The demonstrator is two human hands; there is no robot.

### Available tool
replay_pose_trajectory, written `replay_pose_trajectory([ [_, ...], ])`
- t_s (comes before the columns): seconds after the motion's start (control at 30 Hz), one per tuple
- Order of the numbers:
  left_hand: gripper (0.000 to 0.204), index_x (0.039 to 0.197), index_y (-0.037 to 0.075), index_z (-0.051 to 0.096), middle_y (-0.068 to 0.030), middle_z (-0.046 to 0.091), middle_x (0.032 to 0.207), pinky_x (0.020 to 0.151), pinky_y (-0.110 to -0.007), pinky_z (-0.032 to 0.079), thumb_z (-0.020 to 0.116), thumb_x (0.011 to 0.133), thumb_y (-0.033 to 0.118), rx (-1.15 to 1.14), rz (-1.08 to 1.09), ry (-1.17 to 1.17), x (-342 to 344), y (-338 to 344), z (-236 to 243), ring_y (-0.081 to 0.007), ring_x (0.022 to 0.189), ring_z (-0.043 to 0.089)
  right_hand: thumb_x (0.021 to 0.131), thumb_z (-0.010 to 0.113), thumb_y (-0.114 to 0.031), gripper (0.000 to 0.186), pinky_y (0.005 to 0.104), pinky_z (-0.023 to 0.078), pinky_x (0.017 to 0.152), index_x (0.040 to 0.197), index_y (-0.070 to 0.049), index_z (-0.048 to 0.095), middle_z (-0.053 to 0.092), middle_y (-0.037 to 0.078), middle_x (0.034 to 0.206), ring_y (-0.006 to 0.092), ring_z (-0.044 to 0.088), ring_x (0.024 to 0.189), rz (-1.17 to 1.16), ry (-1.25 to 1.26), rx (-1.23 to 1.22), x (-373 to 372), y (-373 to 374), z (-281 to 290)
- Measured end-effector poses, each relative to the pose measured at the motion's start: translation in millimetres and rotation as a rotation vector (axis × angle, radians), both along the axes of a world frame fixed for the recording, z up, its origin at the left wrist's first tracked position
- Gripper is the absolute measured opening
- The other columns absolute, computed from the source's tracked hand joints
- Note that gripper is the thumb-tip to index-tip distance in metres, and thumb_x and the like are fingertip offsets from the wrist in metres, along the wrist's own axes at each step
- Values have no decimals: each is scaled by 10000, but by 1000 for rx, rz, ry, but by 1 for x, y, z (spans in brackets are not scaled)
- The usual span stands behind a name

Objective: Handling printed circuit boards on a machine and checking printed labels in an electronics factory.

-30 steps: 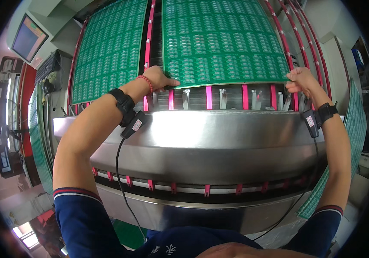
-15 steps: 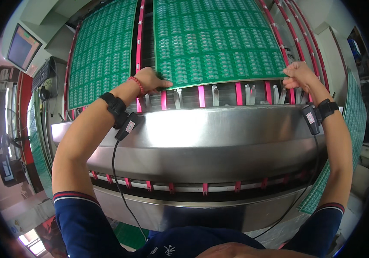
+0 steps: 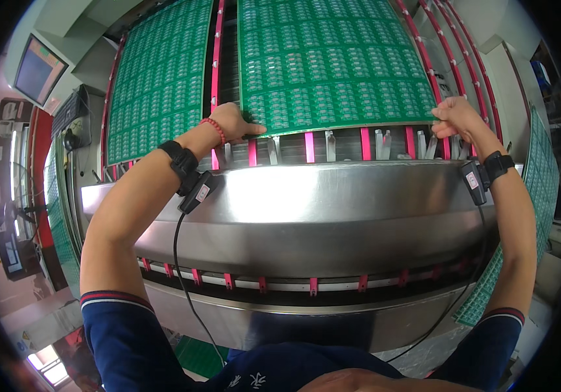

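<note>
A large green circuit board panel [image 3: 333, 72] with rows of small repeated patterns lies on the machine's rack, its near edge toward me. At that panel's near left corner is my left hand [image 3: 231, 123], thumb along the edge, fingers partly hidden beneath it. My right hand [image 3: 457, 119] pinches the near right corner between thumb and curled fingers. To the left, a second green panel [image 3: 159, 85] lies apart from both hands. Each wrist carries a black strapped device with a cable; a red bead bracelet [image 3: 214, 129] circles my left wrist.
Pink rails [image 3: 217, 59] run beside the panels, with upright metal clips [image 3: 331, 145] before the near edge. A curved steel housing [image 3: 320, 196] stands between me and the rack. More green boards [image 3: 543, 176] stand at the right. A screen [image 3: 37, 73] and a keyboard [image 3: 71, 112] are at the left.
The view has shifted slightly, so the rack and panels appear a little farther right. Both hands keep their places at the near corners of the panel.
</note>
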State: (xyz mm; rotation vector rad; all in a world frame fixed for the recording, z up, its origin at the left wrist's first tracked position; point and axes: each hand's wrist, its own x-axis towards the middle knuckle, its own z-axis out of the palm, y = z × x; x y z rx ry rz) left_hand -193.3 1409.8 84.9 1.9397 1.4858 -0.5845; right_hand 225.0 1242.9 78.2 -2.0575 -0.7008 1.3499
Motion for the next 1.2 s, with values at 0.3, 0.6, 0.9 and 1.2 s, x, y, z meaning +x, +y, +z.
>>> replay_pose_trajectory([
  [0.3,555,582,-38,608,-97,613,558,480,-275,469,709,671,501,11,-56,93,4,2,1,-147,503,594,807,606,-83,199,307,554,445,880,60,489,577,162,729,234,632,569,29,12,-13,-1,-2,4],
  [0.6,531,583,-14,614,-90,611,548,522,-290,490,712,664,502,3,-72,147,10,0,4,-161,503,599,805,605,-78,200,307,552,448,886,67,493,575,150,705,223,628,560,58,-20,-21,-1,-3,-3],
  [0.9,666,1246,79,327,-177,603,901,727,-404,491,687,689,137,313,-475,51,35,-16,19,-345,869,594,800,619,-92,197,318,542,431,835,76,522,596,164,681,216,619,525,125,-59,-30,4,-1,-8],
  [1.2,789,1353,455,167,-205,345,1321,922,-416,424,422,801,-48,36,-1103,39,50,-12,14,-347,1152,455,823,596,-107,164,267,529,404,832,46,537,597,124,668,184,634,551,109,-112,-69,-1,2,-12],
])
